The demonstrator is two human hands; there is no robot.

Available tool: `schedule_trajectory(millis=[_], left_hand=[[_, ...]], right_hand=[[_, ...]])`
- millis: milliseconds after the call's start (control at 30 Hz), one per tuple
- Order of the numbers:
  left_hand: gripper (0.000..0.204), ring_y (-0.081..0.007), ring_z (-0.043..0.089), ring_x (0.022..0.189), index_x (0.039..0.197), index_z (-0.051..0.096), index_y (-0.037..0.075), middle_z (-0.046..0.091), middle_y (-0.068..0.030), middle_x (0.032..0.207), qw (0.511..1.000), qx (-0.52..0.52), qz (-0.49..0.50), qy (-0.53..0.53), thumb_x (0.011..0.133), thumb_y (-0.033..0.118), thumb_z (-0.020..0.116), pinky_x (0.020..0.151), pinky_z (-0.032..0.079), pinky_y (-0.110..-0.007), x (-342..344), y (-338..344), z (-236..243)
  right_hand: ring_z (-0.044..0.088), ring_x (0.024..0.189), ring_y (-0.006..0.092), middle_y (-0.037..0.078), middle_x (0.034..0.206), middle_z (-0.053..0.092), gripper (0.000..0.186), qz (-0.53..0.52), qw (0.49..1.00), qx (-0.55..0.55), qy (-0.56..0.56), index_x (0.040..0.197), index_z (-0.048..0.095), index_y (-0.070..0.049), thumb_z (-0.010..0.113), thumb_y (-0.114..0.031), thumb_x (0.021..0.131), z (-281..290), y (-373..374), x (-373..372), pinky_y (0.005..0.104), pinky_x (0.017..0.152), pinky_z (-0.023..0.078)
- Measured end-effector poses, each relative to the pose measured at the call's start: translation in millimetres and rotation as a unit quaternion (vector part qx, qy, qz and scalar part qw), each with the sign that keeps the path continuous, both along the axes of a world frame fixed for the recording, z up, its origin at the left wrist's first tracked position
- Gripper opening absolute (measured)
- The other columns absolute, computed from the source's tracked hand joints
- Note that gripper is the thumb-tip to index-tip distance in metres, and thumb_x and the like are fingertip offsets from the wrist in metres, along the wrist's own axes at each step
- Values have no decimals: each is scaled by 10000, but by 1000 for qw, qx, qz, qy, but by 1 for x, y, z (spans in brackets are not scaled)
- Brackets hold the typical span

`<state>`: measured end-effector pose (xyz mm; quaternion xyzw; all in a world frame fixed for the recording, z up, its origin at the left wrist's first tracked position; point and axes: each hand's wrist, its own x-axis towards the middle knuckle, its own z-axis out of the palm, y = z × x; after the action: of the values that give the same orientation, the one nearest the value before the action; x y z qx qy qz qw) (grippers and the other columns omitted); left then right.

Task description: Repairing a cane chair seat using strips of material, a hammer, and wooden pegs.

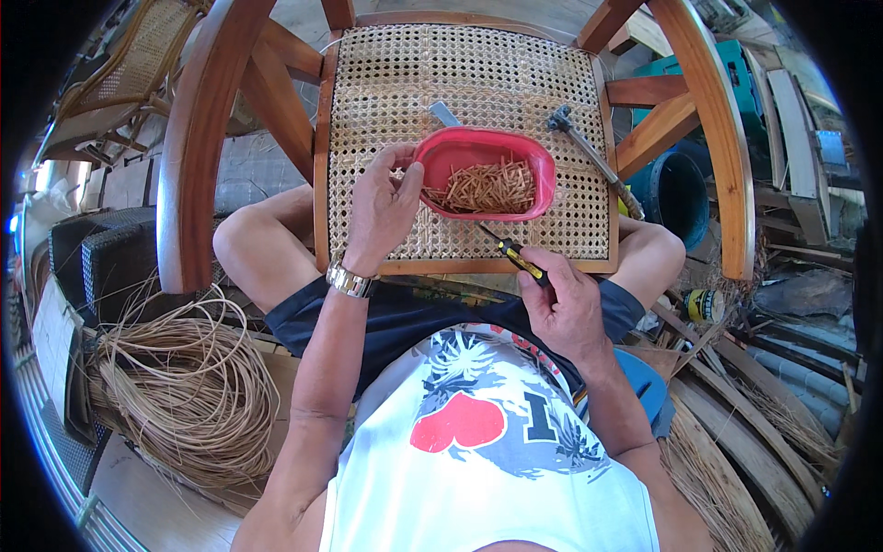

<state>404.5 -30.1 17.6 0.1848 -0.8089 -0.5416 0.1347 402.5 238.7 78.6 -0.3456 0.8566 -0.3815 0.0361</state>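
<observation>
Across the woven cane seat (pixel 377 101) of a wooden chair, seen from your head camera, a red container (pixel 443 155) sits near the middle, oblong with rounded ends. Loose short wooden slivers (pixel 492 187) lie inside it, heaped toward its near right part. Your left hand (pixel 386 193) is closed on the container's left end, thumb at the rim and fingers curled about the outside. You wear a metal watch (pixel 350 280) on that wrist. Your right hand (pixel 563 299) is wrapped around the yellow-and-black handle of a slim tool (pixel 521 261), whose dark shaft slants up and left toward the container's near wall. The tip is small and dark from up here, so you can't fairly tell whether it touches the cane.

Just beyond the container's far rim lies a flat metal piece (pixel 445 114), partly hidden by it. To the right, a hammer (pixel 590 155) rests at a slant, its head farther from you and its handle running to the seat's right edge. Your bent knees flank the seat. Down to your left sits a big coil of cane strands (pixel 184 386); beyond your right knee stands a dark teal bucket (pixel 658 198), with a yellow-labelled can (pixel 704 305) nearer you.
</observation>
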Motion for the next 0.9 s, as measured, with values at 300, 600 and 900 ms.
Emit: schedule_trajectory(millis=[300,600,900], left_hand=[[328,-89,630,725,1247,635,-31,717,-87,1027,996,81,-30,-17,1024,209,645,636,519,-255,6,-1,-13],[358,-71,610,804,1225,634,-11,684,-43,981,992,111,41,-39,1040,295,647,699,506,-229,22,-34,-8],[340,-54,586,782,1217,646,6,677,-19,962,988,129,74,-29,1030,290,663,686,482,-220,23,-40,-16]], right_hand=[[720,880,329,151,1046,718,563,-34,995,94,-9,1432,490,-123,718,-281,942,-59,-17,1,392,717,577],[715,865,356,203,1010,697,262,-69,995,53,-51,1184,663,-28,685,-172,966,3,-6,-61,410,733,565],[658,1060,340,150,1084,682,316,95,979,170,55,1217,661,-42,691,-169,929,-32,-71,-115,451,939,537]])
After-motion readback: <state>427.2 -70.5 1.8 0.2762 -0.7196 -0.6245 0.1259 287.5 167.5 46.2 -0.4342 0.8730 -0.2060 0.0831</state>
